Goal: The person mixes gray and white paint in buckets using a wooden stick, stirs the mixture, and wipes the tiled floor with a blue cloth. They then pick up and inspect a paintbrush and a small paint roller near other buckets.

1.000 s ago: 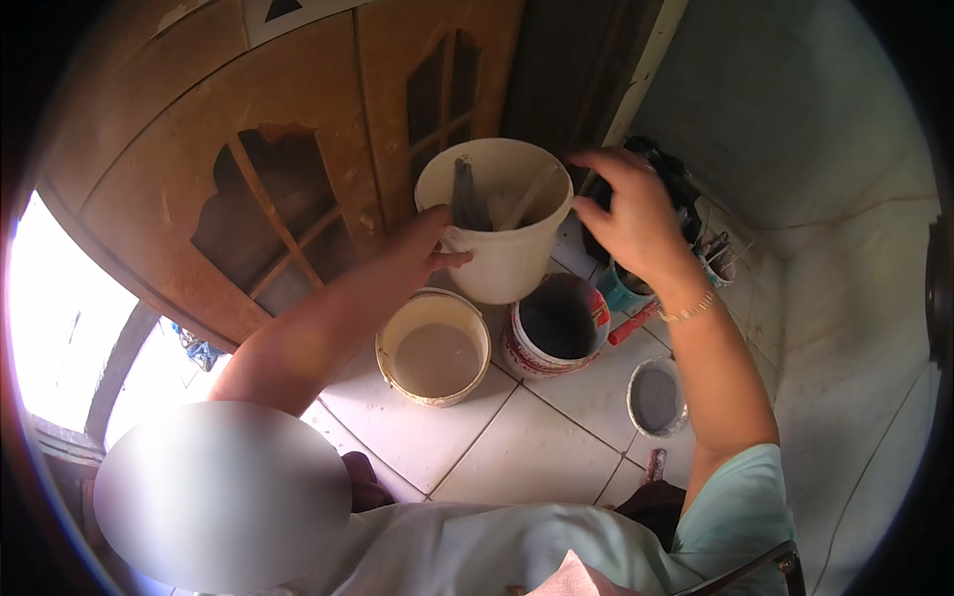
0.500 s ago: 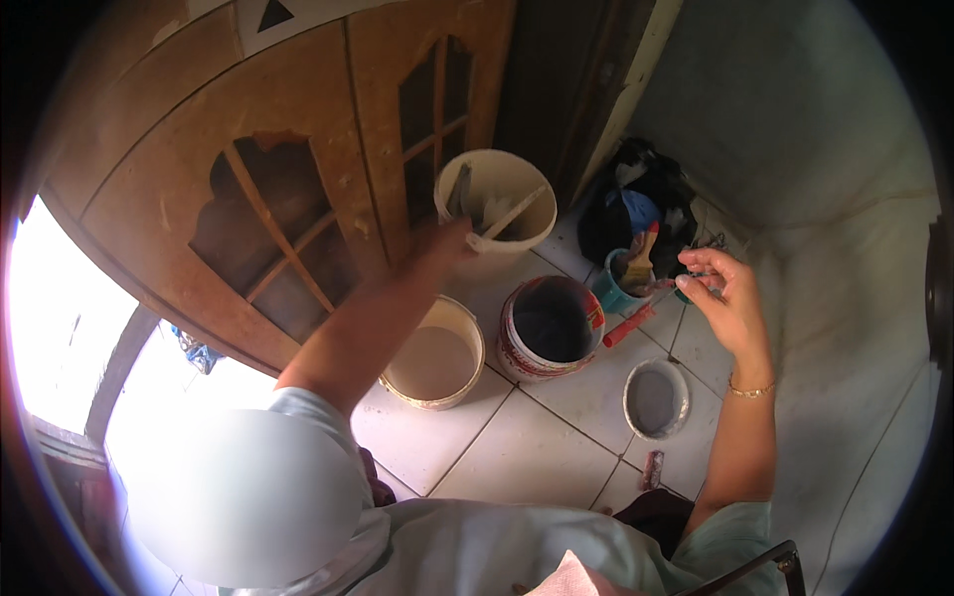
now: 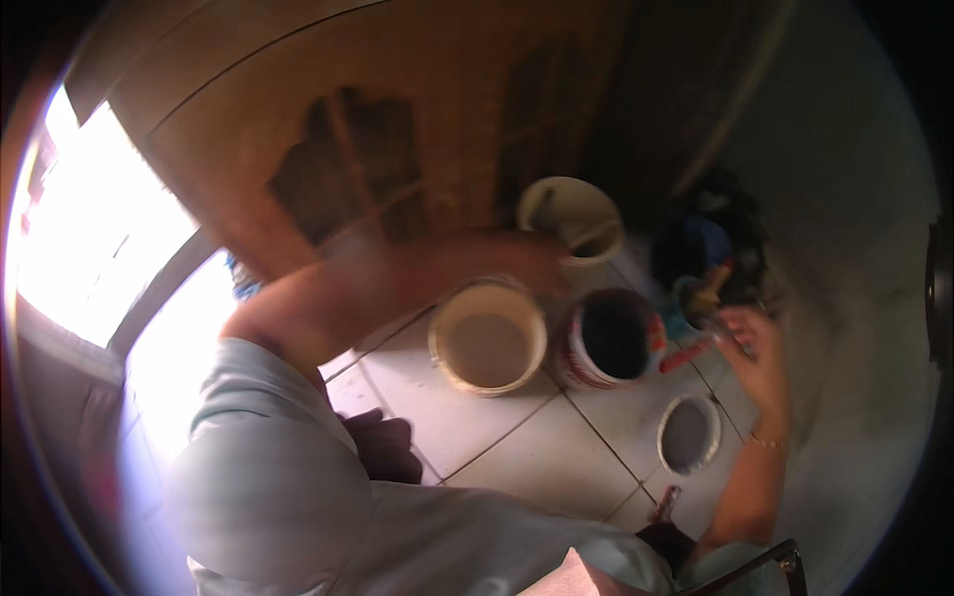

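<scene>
Through my head view, the right hand, at the right of the frame, has come away from the white bucket down to the teal cup, leaving only the left hand by that bucket, upper centre. Blur hides whether the left fingers grip; the right ones are bent, but I cannot tell whether they hold anything. Pale floor tiles lie below, a wooden door stands upper left, a dim wall right.
</scene>
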Available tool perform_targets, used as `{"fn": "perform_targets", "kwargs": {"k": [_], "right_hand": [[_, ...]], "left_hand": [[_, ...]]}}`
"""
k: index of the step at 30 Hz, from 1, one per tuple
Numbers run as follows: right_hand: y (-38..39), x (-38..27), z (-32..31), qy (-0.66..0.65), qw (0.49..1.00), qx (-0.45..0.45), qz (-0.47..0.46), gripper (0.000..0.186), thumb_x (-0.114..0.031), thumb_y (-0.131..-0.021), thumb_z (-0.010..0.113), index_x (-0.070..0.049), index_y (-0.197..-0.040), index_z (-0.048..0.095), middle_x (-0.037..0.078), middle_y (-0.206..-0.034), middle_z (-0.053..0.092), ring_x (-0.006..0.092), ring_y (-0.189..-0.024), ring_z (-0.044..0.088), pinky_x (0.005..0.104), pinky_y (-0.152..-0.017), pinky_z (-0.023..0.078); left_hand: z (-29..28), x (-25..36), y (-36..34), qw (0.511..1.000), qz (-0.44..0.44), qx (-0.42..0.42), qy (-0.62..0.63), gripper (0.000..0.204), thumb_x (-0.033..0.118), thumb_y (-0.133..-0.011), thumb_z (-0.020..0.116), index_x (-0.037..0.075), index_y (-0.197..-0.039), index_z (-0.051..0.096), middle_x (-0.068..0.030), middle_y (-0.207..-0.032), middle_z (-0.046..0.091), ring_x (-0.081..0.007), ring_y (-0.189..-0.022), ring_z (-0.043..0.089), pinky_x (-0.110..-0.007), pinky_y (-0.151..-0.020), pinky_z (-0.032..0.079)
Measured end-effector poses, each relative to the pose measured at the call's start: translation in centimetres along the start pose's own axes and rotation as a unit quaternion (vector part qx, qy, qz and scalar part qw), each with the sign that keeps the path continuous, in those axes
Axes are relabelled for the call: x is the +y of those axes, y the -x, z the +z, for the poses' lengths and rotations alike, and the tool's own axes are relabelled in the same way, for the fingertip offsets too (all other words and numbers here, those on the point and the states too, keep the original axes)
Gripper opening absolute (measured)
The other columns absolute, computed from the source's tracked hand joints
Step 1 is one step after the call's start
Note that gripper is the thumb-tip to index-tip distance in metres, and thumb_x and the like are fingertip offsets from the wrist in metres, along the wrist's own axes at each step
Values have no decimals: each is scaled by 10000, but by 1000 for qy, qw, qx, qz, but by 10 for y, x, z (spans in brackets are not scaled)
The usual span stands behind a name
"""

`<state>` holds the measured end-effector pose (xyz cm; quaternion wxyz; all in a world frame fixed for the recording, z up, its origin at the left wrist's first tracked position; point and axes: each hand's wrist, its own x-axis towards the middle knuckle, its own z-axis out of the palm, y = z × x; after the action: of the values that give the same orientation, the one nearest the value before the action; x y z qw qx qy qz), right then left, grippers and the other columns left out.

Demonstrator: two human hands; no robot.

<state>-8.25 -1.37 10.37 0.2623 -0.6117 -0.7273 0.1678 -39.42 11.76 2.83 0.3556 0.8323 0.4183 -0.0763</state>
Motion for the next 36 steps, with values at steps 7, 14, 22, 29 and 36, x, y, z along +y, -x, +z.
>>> {"fn": "perform_targets", "kwargs": {"k": [7,14,22,29,36], "right_hand": [[-2,17,39,-52,985,-140,89,287,29,-749,661,-3,-1025,590,45,-876,594,107,-794,536,257,-716,470],[-24,-19,51,7,983,-163,88,310,1,-739,670,-29,-1034,577,49,-934,570,119,-813,539,260,-730,478],[-55,-96,78,28,983,-177,46,350,-57,-750,694,4,-1073,575,74,-893,607,130,-776,582,280,-706,470],[-72,-119,96,75,979,-173,76,344,-101,-745,716,-8,-1053,593,68,-880,630,128,-765,594,274,-690,484],[-80,-125,125,110,967,-219,72,428,-211,-788,687,38,-1112,561,147,-1021,649,234,-897,637,327,-754,498]], "left_hand": [[5,34,271,989,110,82,63,362,161,-863,547,-14,-1179,516,-204,-1148,579,-358,-1006,584,-410,-886,464],[98,-181,406,670,-102,492,547,293,47,-849,563,-26,-1130,529,-174,-1011,623,-274,-833,653,-375,-723,559],[149,-397,321,660,-585,445,155,546,123,-770,567,32,-1288,423,-224,-1361,366,-398,-1229,405,-424,-1012,361],[170,-442,249,761,-524,344,166,928,106,-790,533,215,-1458,-102,-50,-1528,132,-456,-1340,209,-613,-1049,180],[169,-420,227,778,-575,249,42,646,188,-810,514,149,-1417,298,-139,-1293,516,-382,-1249,414,-593,-990,277]]}}
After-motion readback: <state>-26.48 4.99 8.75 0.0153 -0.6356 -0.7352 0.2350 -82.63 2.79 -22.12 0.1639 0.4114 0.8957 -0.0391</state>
